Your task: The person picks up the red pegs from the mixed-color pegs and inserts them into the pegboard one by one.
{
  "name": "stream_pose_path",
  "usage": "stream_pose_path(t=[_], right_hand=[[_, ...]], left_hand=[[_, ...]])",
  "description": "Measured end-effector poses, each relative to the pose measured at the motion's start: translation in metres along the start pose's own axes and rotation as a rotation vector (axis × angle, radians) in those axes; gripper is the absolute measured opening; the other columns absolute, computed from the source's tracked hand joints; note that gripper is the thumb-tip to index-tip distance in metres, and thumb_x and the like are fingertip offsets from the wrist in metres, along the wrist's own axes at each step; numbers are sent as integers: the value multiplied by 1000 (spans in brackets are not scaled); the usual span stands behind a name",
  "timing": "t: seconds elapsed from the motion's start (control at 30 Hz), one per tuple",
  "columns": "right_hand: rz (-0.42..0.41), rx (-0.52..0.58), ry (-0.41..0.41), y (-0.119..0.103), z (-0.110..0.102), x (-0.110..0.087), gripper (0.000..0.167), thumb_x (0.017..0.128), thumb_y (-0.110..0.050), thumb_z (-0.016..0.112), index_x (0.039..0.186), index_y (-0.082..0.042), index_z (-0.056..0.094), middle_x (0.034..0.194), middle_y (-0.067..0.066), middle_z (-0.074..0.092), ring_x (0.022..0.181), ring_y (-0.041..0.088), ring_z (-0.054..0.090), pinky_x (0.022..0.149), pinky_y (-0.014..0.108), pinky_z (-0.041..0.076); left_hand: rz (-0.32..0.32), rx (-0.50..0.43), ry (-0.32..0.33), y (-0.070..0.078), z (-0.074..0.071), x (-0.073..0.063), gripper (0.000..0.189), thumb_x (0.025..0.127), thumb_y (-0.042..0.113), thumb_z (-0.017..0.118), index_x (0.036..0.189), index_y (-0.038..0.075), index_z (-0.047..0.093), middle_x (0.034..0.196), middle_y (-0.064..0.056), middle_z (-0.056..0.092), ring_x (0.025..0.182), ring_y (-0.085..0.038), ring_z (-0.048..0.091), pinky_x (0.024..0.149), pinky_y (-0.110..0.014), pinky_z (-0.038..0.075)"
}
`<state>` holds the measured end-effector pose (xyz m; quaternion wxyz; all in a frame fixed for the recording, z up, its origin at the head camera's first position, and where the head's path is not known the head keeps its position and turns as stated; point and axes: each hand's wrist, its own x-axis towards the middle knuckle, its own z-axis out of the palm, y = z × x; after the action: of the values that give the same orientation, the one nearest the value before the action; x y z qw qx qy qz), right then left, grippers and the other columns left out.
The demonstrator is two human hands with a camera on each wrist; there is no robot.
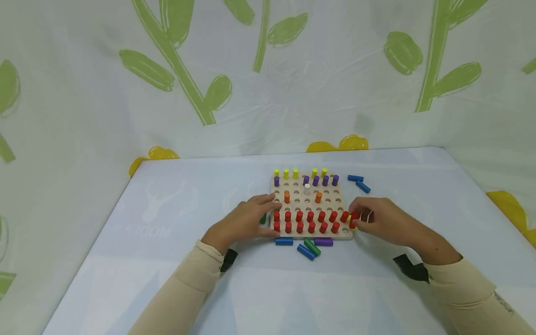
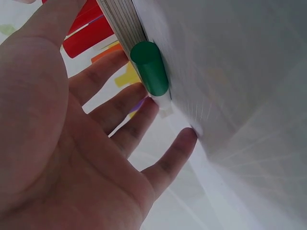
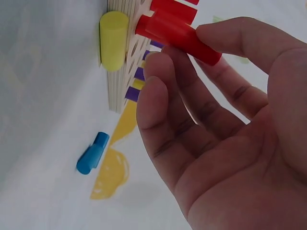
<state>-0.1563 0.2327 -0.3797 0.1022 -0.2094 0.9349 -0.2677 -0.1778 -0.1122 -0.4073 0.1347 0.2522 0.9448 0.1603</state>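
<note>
A wooden pegboard (image 1: pixel 307 236) lies on the table between the hands. Two rows of red pegs (image 1: pixel 299 216) stand upright along its near side. At its right edge my right hand (image 1: pixel 383 221) pinches a red peg (image 3: pixel 184 38) between thumb and fingers, tilted near the board's front right corner. My left hand (image 1: pixel 247 216) rests at the left edge of the board, fingers spread and thumb by the front left corner. Beside that edge, close to the left fingertips, lies a green peg (image 2: pixel 151 69). A yellow peg (image 3: pixel 114 40) lies alongside the board's right edge, below the right hand.
Farther back on the board stand yellow (image 1: pixel 295 173), purple (image 1: pixel 325 180), orange (image 1: pixel 318 197) and white (image 1: pixel 307 189) pegs among bare holes. Loose blue (image 1: pixel 306 252), green (image 1: pixel 312 247) and purple (image 1: pixel 324 242) pegs lie in front. Two blue pegs (image 1: pixel 363 186) lie back right.
</note>
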Motion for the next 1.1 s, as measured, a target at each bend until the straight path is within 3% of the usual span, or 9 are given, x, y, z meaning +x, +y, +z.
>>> stream_pose_path(t=[0.47,0.77,1.1], right_hand=[[-33,-6,-22,1,5,-4,21,88,-12,75,108,-13,68,90,-7,66,82,10,58,67,19,53],[32,-10,-54,-5,7,-6,20,88,-14,77,106,-16,68,92,-6,67,84,12,59,67,19,54],[51,-36,-93,-5,10,-6,20,86,-15,78,103,-19,69,92,-7,67,84,11,59,69,18,54]], left_hand=[[10,22,-16,5,-4,7,81,80,54,78,150,27,46,165,1,30,153,-25,26,117,-60,31],[16,3,-18,5,-1,8,81,80,53,79,150,27,46,165,1,30,153,-25,26,117,-60,30],[7,1,-28,5,1,8,81,80,52,79,150,28,46,165,2,29,153,-24,25,117,-60,30]])
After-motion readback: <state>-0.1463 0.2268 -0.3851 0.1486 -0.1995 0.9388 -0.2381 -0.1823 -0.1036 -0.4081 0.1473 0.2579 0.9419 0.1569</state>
